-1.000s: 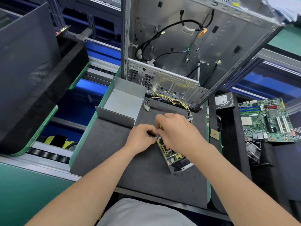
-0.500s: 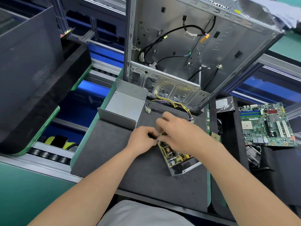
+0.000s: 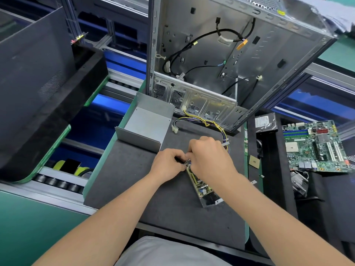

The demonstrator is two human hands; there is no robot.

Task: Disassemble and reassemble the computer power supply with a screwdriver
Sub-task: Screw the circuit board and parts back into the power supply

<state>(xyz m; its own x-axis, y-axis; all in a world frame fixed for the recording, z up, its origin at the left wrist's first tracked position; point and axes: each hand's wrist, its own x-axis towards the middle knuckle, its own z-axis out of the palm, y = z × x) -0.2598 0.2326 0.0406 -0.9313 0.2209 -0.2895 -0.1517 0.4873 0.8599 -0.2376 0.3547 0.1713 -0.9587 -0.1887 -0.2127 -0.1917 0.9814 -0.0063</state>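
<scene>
The opened power supply base (image 3: 206, 191), a metal tray with a green-yellow circuit board inside, lies on the dark mat (image 3: 172, 208). My right hand (image 3: 209, 158) covers its far end, fingers curled over the board. My left hand (image 3: 169, 162) pinches a small dark part at the board's near-left corner; what that part is stays hidden. A yellow and purple cable bundle (image 3: 207, 122) loops from under my right hand to a white connector (image 3: 174, 129). The grey power supply cover (image 3: 146, 123) sits apart, to the upper left. No screwdriver shows.
An empty silver computer case (image 3: 230, 64) stands tilted behind the mat. A motherboard (image 3: 315, 146) and a hard drive (image 3: 266, 121) lie at the right. A black side panel (image 3: 38, 83) leans at the left, above a roller conveyor (image 3: 57, 183).
Both hands stay together over the board's far end with only small finger shifts. The view has drifted slightly.
</scene>
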